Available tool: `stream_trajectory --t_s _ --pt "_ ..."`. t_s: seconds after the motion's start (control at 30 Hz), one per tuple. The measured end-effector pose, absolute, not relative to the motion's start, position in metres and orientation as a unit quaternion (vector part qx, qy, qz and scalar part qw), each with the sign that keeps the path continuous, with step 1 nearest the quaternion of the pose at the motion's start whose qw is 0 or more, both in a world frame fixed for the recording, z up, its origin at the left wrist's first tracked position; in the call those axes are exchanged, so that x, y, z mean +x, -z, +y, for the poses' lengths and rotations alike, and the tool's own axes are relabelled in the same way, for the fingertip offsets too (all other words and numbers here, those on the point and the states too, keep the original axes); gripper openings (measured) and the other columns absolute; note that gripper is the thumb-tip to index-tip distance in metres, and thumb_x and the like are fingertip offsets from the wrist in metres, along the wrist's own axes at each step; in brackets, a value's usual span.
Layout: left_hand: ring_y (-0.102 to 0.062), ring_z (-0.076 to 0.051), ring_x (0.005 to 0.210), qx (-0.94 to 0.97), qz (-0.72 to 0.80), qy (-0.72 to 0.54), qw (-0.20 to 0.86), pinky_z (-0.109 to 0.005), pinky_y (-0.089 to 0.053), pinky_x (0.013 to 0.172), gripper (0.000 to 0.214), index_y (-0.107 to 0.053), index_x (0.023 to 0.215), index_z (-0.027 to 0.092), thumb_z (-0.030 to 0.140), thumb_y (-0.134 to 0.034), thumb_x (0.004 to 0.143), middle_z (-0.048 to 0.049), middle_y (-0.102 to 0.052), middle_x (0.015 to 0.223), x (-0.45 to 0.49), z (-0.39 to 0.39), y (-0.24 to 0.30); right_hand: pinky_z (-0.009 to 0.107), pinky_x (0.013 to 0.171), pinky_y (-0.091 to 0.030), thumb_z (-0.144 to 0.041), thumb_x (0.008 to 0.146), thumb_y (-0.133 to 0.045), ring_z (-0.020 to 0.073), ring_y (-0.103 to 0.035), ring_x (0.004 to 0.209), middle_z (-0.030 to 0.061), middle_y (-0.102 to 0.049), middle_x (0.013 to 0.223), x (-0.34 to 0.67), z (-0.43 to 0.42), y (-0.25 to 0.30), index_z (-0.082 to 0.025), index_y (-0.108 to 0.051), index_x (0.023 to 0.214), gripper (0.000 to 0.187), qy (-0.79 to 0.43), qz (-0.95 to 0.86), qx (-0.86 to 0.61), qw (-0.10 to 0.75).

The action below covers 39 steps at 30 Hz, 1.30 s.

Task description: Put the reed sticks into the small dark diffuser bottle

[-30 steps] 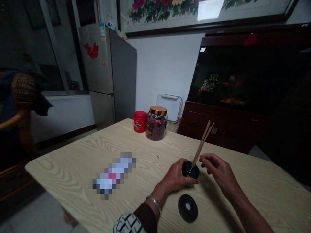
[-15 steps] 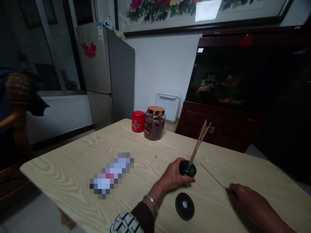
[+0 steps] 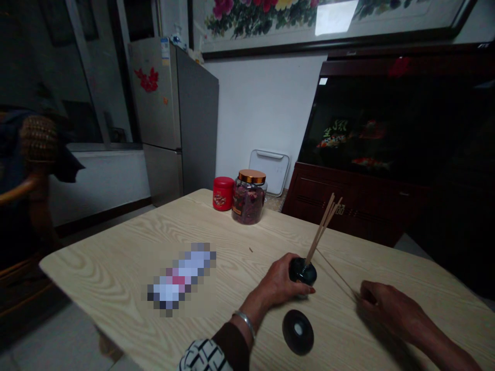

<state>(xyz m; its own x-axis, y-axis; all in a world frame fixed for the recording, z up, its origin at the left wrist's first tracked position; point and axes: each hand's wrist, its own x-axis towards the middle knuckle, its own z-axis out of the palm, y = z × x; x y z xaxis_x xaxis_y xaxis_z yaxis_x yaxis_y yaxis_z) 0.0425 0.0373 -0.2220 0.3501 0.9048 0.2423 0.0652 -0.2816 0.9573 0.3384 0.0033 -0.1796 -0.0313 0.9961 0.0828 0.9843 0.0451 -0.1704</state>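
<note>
My left hand point(image 3: 279, 284) is wrapped round a small dark round holder point(image 3: 303, 270) standing on the wooden table point(image 3: 116, 257). Several thin sticks point(image 3: 324, 224) rise from the holder, leaning up and to the right. My right hand point(image 3: 386, 309) rests low on the table to the right, its fingers pinched on the near end of a single thin stick point(image 3: 335, 272) that lies across the tabletop towards the holder. A dark round lid point(image 3: 298, 332) with a pale centre lies flat in front of the holder.
A glass jar with a copper lid point(image 3: 249, 197) and a red tin point(image 3: 223, 193) stand at the table's far edge. A blurred-out flat object point(image 3: 181, 278) lies left of centre. A fridge point(image 3: 174, 113), a dark fish tank cabinet point(image 3: 386, 154) and a wooden chair point(image 3: 23, 206) surround the table.
My right hand left the holder, dropped to the table on the right and closed on a loose stick. My left hand has stayed on the holder.
</note>
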Motion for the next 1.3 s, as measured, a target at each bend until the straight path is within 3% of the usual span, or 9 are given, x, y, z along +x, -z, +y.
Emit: stream_trajectory --t_s 0.1,0.23,0.33,0.43,0.63,0.8,1.07,1.3 --pt "-0.063 -0.024 0.096 0.671 0.363 -0.442 0.473 -0.033 -0.05 0.082 0.076 -0.061 0.12 0.018 0.042 -0.092 0.054 -0.0068 -0.068 0.108 0.043 0.038 0.224 0.032 0.058 -0.044 -0.041 0.074 -0.06 0.0217 -0.063 0.062 0.0037 -0.069 0.065 0.333 0.004 0.163 -0.023 -0.064 0.067 0.02 -0.134 -0.689 -0.654 0.281" --pt "-0.062 -0.024 0.097 0.669 0.364 -0.445 0.472 -0.033 -0.05 0.083 0.077 -0.061 0.121 0.018 0.041 -0.092 0.054 -0.0075 -0.068 0.109 0.043 0.039 0.225 0.03 0.056 -0.048 -0.049 0.065 -0.074 0.0227 -0.067 0.071 0.0092 -0.075 0.085 0.308 0.003 0.139 -0.02 -0.07 0.089 0.039 -0.227 -0.515 -0.622 0.545" --pt "-0.062 -0.024 0.098 0.67 0.364 -0.446 0.468 -0.033 -0.05 0.083 0.078 -0.061 0.121 0.018 0.042 -0.092 0.053 -0.0075 -0.068 0.109 0.043 0.039 0.225 0.026 0.055 -0.049 -0.043 0.058 -0.084 0.0206 -0.067 0.076 0.0082 -0.073 0.092 0.283 0.001 0.124 -0.021 -0.072 0.096 0.046 -0.27 -0.423 -0.562 0.658" --pt "-0.062 -0.024 0.098 0.672 0.363 -0.445 0.468 -0.033 -0.05 0.083 0.077 -0.062 0.119 0.018 0.043 -0.092 0.053 -0.0072 -0.068 0.108 0.043 0.039 0.224 0.022 0.052 -0.048 -0.037 0.056 -0.087 0.0175 -0.066 0.075 0.0062 -0.072 0.09 0.261 0.003 0.116 -0.021 -0.072 0.092 0.041 -0.286 -0.401 -0.503 0.71" --pt "-0.062 -0.023 0.096 0.67 0.364 -0.444 0.47 -0.032 -0.049 0.081 0.075 -0.062 0.118 0.018 0.043 -0.092 0.053 -0.0069 -0.068 0.107 0.043 0.038 0.222 0.023 0.053 -0.048 -0.038 0.069 -0.082 0.0182 -0.067 0.074 0.0062 -0.072 0.086 0.234 0.015 0.118 -0.02 -0.071 0.091 0.031 -0.225 -0.472 -0.479 0.705" --pt "-0.062 -0.024 0.096 0.673 0.375 -0.437 0.465 -0.033 -0.049 0.081 0.075 -0.063 0.117 0.019 0.043 -0.092 0.052 -0.0073 -0.068 0.107 0.042 0.038 0.219 0.025 0.054 -0.05 -0.039 0.071 -0.082 0.0193 -0.067 0.075 0.0063 -0.072 0.085 0.225 0.022 0.123 -0.019 -0.069 0.093 0.032 -0.216 -0.522 -0.484 0.668" --pt "-0.061 -0.024 0.095 0.679 0.369 -0.443 0.454 -0.032 -0.047 0.08 0.073 -0.062 0.117 0.019 0.042 -0.091 0.054 -0.0067 -0.068 0.107 0.043 0.039 0.222 0.029 0.055 -0.049 -0.046 0.077 -0.073 0.0203 -0.066 0.07 0.0057 -0.072 0.079 0.216 0.024 0.139 -0.019 -0.07 0.089 0.03 -0.219 -0.62 -0.518 0.547" --pt "-0.06 -0.023 0.092 0.685 0.367 -0.441 0.449 -0.031 -0.047 0.077 0.073 -0.062 0.118 0.02 0.042 -0.09 0.055 -0.0053 -0.067 0.103 0.043 0.04 0.226 0.034 0.066 -0.049 -0.046 0.08 -0.066 0.0202 -0.063 0.069 0.0035 -0.07 0.076 0.21 0.024 0.153 -0.02 -0.068 0.082 0.026 -0.23 -0.652 -0.533 0.487"
